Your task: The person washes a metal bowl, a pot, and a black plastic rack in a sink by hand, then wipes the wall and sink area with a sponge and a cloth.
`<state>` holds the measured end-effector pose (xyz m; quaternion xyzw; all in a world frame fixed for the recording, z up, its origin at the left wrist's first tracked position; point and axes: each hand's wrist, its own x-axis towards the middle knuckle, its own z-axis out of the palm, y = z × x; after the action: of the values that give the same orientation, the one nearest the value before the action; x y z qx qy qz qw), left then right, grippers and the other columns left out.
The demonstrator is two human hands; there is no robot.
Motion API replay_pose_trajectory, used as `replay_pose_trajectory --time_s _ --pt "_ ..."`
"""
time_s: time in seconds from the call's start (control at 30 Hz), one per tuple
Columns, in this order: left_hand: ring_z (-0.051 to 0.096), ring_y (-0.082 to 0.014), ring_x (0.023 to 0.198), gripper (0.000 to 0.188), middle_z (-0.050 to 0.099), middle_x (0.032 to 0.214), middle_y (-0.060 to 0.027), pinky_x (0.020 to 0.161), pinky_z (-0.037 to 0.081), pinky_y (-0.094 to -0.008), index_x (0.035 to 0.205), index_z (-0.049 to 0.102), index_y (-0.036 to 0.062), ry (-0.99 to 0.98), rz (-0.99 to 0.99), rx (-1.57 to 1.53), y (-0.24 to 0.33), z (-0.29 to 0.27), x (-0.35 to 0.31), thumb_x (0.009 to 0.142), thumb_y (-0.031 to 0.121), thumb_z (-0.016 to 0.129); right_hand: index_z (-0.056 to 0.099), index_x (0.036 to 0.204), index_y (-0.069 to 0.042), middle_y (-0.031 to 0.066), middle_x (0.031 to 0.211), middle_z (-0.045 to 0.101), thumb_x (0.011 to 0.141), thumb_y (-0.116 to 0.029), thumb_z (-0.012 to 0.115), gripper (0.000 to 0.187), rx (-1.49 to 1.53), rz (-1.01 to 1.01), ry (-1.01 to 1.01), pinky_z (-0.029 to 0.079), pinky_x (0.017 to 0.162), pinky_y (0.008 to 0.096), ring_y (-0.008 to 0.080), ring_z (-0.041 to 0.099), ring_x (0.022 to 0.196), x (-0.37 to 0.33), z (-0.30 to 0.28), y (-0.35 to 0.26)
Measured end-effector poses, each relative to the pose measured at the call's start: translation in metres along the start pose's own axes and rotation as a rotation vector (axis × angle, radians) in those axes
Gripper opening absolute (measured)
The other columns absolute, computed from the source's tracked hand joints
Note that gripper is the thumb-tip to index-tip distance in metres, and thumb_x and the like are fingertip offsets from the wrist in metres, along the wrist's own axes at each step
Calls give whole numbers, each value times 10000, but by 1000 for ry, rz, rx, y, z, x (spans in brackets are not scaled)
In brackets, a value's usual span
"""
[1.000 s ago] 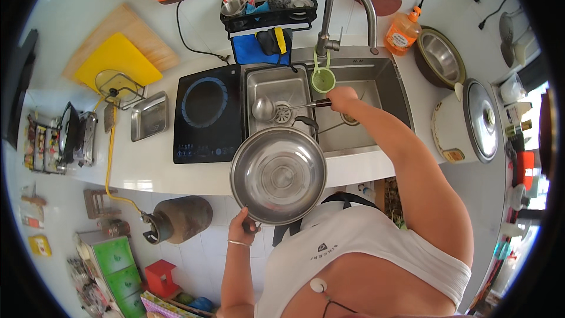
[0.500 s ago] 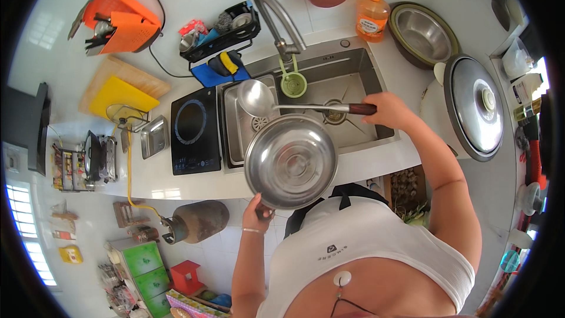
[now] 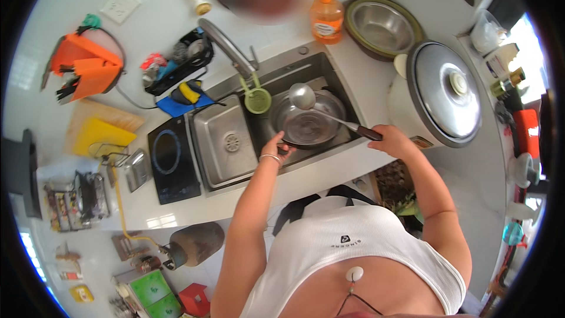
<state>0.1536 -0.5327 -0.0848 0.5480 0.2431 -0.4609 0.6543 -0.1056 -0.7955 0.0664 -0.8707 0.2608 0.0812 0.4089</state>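
Observation:
My left hand (image 3: pixel 278 148) is closed round the short dark handle of a steel frying pan (image 3: pixel 288 122). The pan is down in the larger, right basin of the steel sink (image 3: pixel 336 76); whether it rests on the bottom I cannot tell. A steel ladle (image 3: pixel 302 96) with a dark grip is in my right hand (image 3: pixel 393 141), fingers wrapped round the grip's end. Its bowl hovers over the far part of the pan. Beside the pan, below the faucet (image 3: pixel 226 47), hangs a small light-green scoop (image 3: pixel 257 101).
Left of the sink lies a black induction cooktop (image 3: pixel 172 162), with a yellow cutting board (image 3: pixel 105 137) beyond. An orange soap bottle (image 3: pixel 327 17), a steel basin (image 3: pixel 385 28) and a large lidded pot (image 3: pixel 444 91) line the right. A black rack (image 3: pixel 182 62) stands behind the left basin.
Both hands have moved forward, bringing the pan from over the counter's front edge into the right basin. The ladle has shifted from above the left basin to above the pan. The view has also turned.

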Motion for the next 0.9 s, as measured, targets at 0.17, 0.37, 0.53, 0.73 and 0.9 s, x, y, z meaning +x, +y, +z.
replay_pose_trajectory --time_s 0.17,0.37,0.53,0.73,0.9 --pt "584 -277 490 320 517 521 -75 473 513 -362 725 595 59 127 -59 50 -13 -17 57 745 323 775 640 953 -30 172 868 646 734 -297 734 358 -150 122 -76 472 722 434 364 610 843 21 38 11" --pt "501 -182 462 333 514 577 -40 481 464 -366 793 590 111 69 -111 59 -19 -34 79 718 362 797 640 928 -49 157 842 646 719 -299 735 339 -285 125 -64 483 725 442 357 616 846 66 93 25" --pt "522 -184 611 303 578 841 -49 540 447 -306 986 613 160 145 -147 -60 -29 -63 104 774 328 751 637 930 -60 146 838 655 718 -287 732 325 -378 171 -137 485 709 463 358 625 831 99 121 8" --pt "576 -298 1000 515 596 1156 -143 907 440 -391 1184 576 30 198 41 -190 -32 -69 139 781 329 691 618 921 -56 148 842 661 733 -258 725 296 -553 78 -75 499 722 461 349 630 852 115 137 5" --pt "567 -314 1104 649 560 1249 -218 930 440 -373 1227 512 -100 262 25 164 -27 -71 121 750 300 697 629 905 -58 152 876 660 693 -224 759 299 -903 5 -101 510 736 451 333 635 856 138 147 37"
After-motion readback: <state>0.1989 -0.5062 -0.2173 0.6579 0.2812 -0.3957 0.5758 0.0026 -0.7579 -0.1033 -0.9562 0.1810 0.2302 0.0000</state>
